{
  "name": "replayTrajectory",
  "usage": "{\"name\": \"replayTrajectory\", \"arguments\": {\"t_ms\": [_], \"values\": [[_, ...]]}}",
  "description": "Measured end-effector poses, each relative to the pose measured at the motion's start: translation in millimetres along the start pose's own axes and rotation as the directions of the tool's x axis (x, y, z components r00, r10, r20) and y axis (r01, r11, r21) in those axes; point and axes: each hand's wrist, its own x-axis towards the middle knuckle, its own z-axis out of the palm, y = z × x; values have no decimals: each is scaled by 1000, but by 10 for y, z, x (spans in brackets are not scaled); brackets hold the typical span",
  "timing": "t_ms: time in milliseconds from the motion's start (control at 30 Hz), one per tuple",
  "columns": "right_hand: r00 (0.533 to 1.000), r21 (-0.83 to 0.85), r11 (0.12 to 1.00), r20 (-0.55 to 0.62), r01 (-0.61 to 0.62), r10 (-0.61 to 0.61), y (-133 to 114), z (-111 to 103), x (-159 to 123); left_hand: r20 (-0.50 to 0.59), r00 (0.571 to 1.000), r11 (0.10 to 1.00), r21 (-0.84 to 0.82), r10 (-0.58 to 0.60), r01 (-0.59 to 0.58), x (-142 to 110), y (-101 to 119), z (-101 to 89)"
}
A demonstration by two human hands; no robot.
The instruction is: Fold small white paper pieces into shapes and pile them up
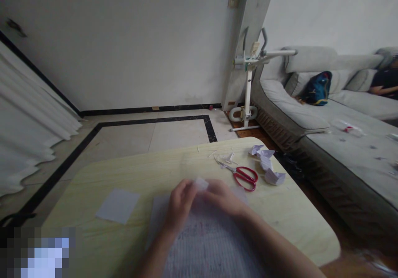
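Between my two hands is a small piece of white paper [201, 183], blurred by motion. My left hand [183, 199] has its fingers closed on the paper's left side. From the right, my right hand [219, 194] grips the same piece, its fingers partly hidden. Under my hands and forearms lies a large sheet covered in print or writing [208, 245]. A square of plain white paper [118, 206] rests flat to the left. Scissors with red handles [244, 177] lie beyond my right hand, beside thin paper scraps [229, 157].
Crumpled or folded paper pieces [266, 162] sit near the right edge of the pale wooden table [149, 174]. Past it stand a white exercise machine [248, 87] and a grey sofa [295, 108] with a blue backpack [317, 88]. A person [385, 81] sits at far right.
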Motion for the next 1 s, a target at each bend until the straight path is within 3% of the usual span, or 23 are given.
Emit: {"name": "replayTrajectory", "arguments": {"t_ms": [167, 300, 367, 467, 567, 633, 833, 1000], "values": [[999, -35, 999, 15, -27, 28, 50, 4, -2, -45, 999, 1000, 29, 3, -1, 26, -16, -18], [994, -54, 996, -84, -72, 68, 54, -21, 3, -2, 999, 999, 42, -34, 34, 11, -36, -16], [990, -34, 996, -114, -87, 83, 46, -32, 3, -32, 999, 995, 103, 8, -4, 1, -62, -13], [980, 53, 993, -163, -103, 111, 35, -47, 0, -91, 978, 960, 230, 186, -161, 0, -128, -27], [965, 169, 978, -211, -120, 155, 27, -60, 1, 31, 907, 839, 367, 419, -401, 20, -186, -54], [958, 217, 967, -225, -131, 180, 21, -66, 6, 123, 860, 753, 434, 495, -495, 33, -206, -67], [960, 295, 941, -174, -163, 221, 30, -52, 17, 147, 837, 684, 512, 527, -520, 50, -234, -122], [969, 257, 953, -141, -162, 202, 45, -43, 12, 138, 876, 746, 475, 461, -467, 35, -209, -126]]}}
